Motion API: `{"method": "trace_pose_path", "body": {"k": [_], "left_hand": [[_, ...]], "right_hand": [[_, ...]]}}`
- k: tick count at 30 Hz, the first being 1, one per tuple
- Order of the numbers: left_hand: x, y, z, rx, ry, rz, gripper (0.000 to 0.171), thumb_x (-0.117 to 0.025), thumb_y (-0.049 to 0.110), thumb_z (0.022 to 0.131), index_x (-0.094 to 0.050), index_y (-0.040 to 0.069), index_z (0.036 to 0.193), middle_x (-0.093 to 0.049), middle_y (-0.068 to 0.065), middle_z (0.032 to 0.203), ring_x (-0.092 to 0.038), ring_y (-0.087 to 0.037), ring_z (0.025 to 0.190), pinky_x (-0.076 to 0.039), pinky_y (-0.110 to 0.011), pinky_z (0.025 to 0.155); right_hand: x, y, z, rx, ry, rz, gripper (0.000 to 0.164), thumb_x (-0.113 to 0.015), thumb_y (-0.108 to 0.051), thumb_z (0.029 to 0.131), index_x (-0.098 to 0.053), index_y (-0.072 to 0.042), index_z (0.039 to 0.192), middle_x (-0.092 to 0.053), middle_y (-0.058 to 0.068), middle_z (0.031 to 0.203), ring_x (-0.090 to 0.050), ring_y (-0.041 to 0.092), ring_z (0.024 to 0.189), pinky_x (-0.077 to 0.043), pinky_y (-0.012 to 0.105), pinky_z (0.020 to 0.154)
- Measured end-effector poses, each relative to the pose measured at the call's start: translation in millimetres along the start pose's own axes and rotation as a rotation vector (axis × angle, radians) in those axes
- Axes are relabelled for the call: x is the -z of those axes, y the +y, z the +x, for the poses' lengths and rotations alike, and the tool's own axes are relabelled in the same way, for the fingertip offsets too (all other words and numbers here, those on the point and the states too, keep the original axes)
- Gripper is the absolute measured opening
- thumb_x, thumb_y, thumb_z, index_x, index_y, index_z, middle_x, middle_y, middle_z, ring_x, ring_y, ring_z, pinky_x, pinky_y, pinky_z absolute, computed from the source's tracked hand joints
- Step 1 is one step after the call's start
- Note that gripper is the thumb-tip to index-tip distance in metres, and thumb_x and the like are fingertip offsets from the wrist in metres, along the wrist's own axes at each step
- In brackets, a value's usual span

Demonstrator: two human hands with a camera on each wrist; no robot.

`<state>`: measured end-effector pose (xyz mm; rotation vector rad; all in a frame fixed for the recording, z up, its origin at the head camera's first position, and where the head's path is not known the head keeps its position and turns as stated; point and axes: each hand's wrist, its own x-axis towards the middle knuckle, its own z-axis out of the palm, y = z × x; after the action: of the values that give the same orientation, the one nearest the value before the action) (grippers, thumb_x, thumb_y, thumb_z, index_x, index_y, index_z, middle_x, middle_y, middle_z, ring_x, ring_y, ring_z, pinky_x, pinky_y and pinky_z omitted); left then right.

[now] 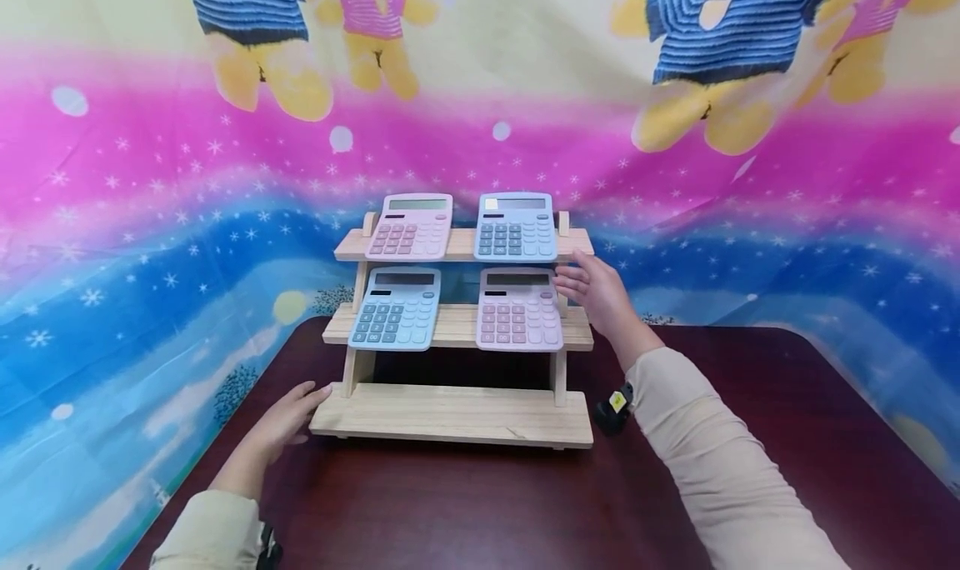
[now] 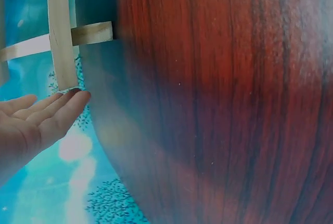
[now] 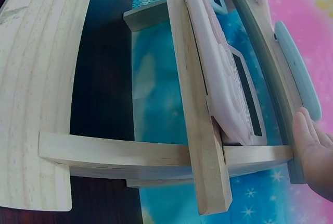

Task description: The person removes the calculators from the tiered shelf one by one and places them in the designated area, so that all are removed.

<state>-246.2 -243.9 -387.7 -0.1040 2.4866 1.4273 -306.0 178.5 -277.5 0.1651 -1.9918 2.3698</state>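
A three-tier wooden display stand carries two pink and two blue calculators. On its top tier lean a pink calculator at left and a blue calculator at right. The middle tier holds another blue calculator at left and another pink calculator at right. My left hand has its fingertips at the left end of the bottom board, its fingers fairly straight in the left wrist view. My right hand is at the top board's right end, fingers extended, holding nothing.
The stand sits on a dark reddish-brown table with rounded far corners. Behind it hangs a colourful backdrop with bears and snowflakes. A black wrist device is on my right sleeve.
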Motion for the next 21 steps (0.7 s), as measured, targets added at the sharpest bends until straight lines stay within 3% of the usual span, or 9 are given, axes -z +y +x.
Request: {"method": "trace_pose_path", "body": {"k": [14, 21], "left_hand": [[-4.1, -17.0, 10.4, 0.049, -0.046, -0.198, 0.087, -0.04, 0.051, 0.085, 0.0, -0.008, 0.134, -0.01, -0.034, 0.132, -0.023, -0.047, 0.116, -0.04, -0.05, 0.083], [-4.8, -20.7, 11.6, 0.048, -0.037, -0.303, 0.075, -0.04, 0.04, 0.09, -0.006, -0.01, 0.133, -0.016, -0.034, 0.13, -0.029, -0.045, 0.114, -0.039, -0.05, 0.084]], "right_hand": [[-4, -1, 18, -0.054, 0.028, 0.106, 0.061, -0.04, -0.033, 0.091, -0.016, -0.001, 0.137, -0.028, 0.024, 0.133, -0.035, 0.034, 0.116, -0.034, 0.034, 0.093], [-10, 2, 26, -0.058, 0.075, 0.137, 0.057, -0.042, -0.032, 0.091, -0.023, 0.0, 0.134, -0.036, 0.024, 0.127, -0.037, 0.035, 0.114, -0.037, 0.034, 0.091]]}}
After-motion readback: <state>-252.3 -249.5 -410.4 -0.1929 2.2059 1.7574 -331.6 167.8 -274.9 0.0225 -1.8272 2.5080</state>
